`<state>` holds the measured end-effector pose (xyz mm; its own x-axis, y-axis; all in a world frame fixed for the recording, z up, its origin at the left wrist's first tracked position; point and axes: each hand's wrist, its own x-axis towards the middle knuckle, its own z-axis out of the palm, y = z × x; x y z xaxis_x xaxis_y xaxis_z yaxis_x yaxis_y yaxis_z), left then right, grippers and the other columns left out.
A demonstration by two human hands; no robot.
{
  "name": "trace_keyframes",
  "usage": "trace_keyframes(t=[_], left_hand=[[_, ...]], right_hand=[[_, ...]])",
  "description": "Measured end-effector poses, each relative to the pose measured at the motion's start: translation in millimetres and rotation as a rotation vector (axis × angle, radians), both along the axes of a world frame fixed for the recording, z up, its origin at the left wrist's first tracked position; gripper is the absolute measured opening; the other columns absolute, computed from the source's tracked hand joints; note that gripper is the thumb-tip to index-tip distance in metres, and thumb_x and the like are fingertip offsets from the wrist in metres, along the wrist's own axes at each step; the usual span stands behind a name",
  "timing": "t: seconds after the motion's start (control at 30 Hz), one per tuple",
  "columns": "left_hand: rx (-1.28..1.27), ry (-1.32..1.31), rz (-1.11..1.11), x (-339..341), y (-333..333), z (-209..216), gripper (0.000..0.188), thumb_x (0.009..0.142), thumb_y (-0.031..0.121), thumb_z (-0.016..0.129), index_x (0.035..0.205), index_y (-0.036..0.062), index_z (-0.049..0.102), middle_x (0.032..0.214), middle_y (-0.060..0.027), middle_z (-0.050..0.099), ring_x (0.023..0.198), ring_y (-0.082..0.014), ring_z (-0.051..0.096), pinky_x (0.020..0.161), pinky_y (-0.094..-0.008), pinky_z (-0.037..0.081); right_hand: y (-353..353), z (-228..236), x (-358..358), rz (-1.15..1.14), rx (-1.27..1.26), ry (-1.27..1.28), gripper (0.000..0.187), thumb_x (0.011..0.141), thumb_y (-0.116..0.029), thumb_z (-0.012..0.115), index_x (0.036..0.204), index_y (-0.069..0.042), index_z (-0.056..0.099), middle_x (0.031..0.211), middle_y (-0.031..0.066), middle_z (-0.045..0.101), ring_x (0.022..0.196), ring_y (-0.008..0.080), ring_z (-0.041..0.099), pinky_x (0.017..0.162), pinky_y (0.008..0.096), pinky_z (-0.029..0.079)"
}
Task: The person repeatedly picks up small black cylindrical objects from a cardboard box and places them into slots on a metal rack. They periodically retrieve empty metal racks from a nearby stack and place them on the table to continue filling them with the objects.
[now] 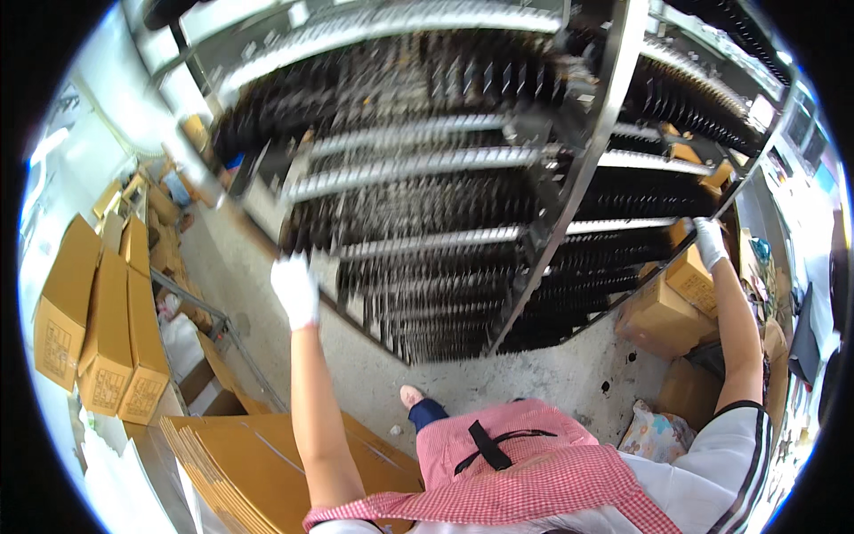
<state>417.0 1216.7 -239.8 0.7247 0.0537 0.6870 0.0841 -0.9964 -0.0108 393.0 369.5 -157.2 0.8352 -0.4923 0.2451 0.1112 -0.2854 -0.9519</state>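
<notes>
Seemingly steering the tall silver metal-framed rack (614, 89) of dark comb-like rows (427, 212), directly ahead: left white-gloved hand (295, 289) clamped on its left edge; right white-gloved hand (710, 244) at its right, cannot tell whether clamped. Next, probably calls for balanced guiding.

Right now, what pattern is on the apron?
The apron has red and white checks; best view: head.

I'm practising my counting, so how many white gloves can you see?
2: the left white glove is at the left edge of the metal rack, and the right white glove is at its right edge. Any others could be hidden.
</notes>
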Motion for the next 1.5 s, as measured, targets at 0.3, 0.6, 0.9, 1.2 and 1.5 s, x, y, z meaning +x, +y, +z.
trace_keyframes(t=[0.3,0.6,0.9,1.2,1.5], left_hand=[[-0.759,-0.235,-0.119,-211.9,-110.3,1.6,0.021,0.096,0.016,0.055,0.105,-0.0016,0.061,0.096,-0.0133,0.067,0.081,-0.0226,0.064,0.074,-0.0355,0.056],[-0.707,-0.376,0.019,-135.8,-119.8,45.1,0.032,0.089,0.008,0.059,0.119,-0.0034,0.062,0.115,-0.0182,0.068,0.093,-0.0317,0.069,0.083,-0.0382,0.057],[-1.021,-0.501,-0.072,-84.7,-148.9,101.5,0.034,0.091,0.012,0.056,0.121,-0.0038,0.059,0.118,-0.0194,0.066,0.096,-0.0327,0.068,0.084,-0.0400,0.057],[-1.249,-0.605,-0.124,-78.8,-170.5,121.9,0.036,0.094,0.017,0.052,0.123,-0.0042,0.057,0.121,-0.0207,0.063,0.098,-0.0337,0.067,0.085,-0.0418,0.057],[-1.397,-0.741,-0.096,-92.3,-172.5,120.9,0.038,0.097,0.021,0.049,0.125,-0.0045,0.055,0.125,-0.0220,0.061,0.100,-0.0347,0.066,0.087,-0.0436,0.057]], right_hand=[[-36.0,29.9,25.9,0.162,0.267,0.103,0.018,0.096,-0.021,0.057,0.094,-0.009,0.070,0.085,0.0027,0.070,0.070,0.0142,0.062,0.063,0.0297,0.051],[-46.3,11.5,-34.3,0.343,-0.288,0.298,0.022,0.095,-0.010,0.053,0.110,0.000,0.066,0.105,0.0080,0.070,0.094,0.0176,0.065,0.084,0.0343,0.054],[53.9,47.6,-113.5,0.542,-0.017,0.221,0.045,0.085,0.002,0.066,0.129,0.002,0.059,0.113,0.0048,0.069,0.107,0.0144,0.062,0.097,0.0323,0.049],[79.1,41.2,-129.3,0.333,-0.275,-0.084,0.046,0.089,-0.018,0.071,0.131,-0.004,0.059,0.097,0.0045,0.065,0.088,0.0081,0.056,0.079,0.0268,0.046],[69.5,37.6,-90.8,0.280,-0.070,-0.023,0.030,0.094,-0.002,0.054,0.123,-0.009,0.062,0.084,-0.0019,0.057,0.076,0.0065,0.050,0.071,0.0249,0.044]])
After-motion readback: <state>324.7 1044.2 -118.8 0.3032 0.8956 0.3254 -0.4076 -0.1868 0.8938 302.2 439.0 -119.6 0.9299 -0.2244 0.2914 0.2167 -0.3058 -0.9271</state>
